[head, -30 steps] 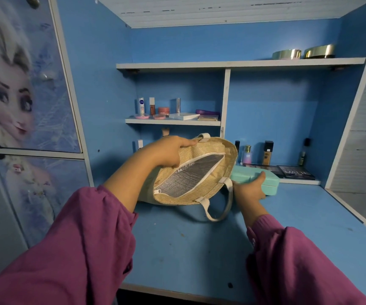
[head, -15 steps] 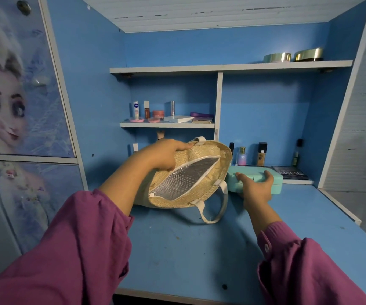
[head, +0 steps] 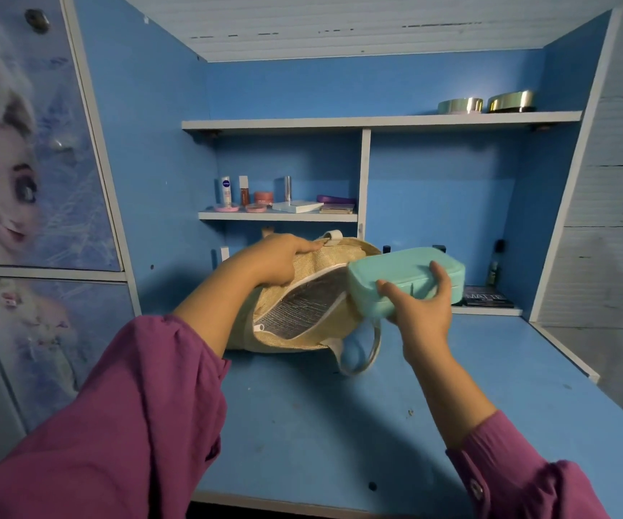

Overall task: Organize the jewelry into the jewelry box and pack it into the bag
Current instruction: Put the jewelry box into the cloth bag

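Blue desk [head: 339, 425]; left hand [head: 276, 262] gripping bag [head: 302, 331], right hand [head: 420, 312] clasping jewelry box [head: 403, 279].

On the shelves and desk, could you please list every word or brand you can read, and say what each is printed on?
"MATTE": on the dark flat palette lying at the back of the desk.
"NIVEA": on the round logo of the white tube on the small shelf, only just legible.
Print on the other shelf cosmetics is too small to read.

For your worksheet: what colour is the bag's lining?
Silvery grey, seen in the head view inside the bag.
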Tool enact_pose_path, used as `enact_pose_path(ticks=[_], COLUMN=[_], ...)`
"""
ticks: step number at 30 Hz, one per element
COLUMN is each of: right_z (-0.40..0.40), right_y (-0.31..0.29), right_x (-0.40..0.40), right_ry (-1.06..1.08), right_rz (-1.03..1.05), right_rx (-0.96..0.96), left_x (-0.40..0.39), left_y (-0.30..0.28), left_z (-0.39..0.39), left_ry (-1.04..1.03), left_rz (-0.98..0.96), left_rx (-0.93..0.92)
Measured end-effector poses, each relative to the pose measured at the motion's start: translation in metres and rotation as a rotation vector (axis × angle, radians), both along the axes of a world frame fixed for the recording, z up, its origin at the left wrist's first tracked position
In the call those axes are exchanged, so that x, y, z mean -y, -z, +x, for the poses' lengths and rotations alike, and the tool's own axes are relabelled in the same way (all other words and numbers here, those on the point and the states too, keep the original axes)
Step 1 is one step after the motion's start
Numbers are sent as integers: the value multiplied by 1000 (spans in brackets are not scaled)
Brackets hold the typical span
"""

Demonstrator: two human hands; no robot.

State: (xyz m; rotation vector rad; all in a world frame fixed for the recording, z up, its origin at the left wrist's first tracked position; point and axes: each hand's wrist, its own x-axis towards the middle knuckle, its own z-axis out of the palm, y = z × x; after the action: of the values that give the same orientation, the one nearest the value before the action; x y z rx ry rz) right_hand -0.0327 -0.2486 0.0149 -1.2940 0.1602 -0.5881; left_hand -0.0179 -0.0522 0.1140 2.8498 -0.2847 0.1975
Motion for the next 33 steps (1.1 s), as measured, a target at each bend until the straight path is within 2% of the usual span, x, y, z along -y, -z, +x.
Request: enact_pose_path(ticks=[4,17,25,28,33], right_z=[-2,19,40,45,41], right_y=[16,14,10,17,25], right_x=[-33,-81,-94,-97,-88], right_ry=[-152,-340,-463,-501,-595], right_rz=[-32,-36,-15,-1,42], right_rx=[-33,-215,-214,-151,-207], left_x=[6,21,13,16,15], left_y=[-3,-8,-10,-10,-15], left_z=[1,-5,-8,-12,-15], left_ry=[1,183,271,318,255], left_rz=[20,53,-28,-66,-91], left_rx=[23,58,49,54,74])
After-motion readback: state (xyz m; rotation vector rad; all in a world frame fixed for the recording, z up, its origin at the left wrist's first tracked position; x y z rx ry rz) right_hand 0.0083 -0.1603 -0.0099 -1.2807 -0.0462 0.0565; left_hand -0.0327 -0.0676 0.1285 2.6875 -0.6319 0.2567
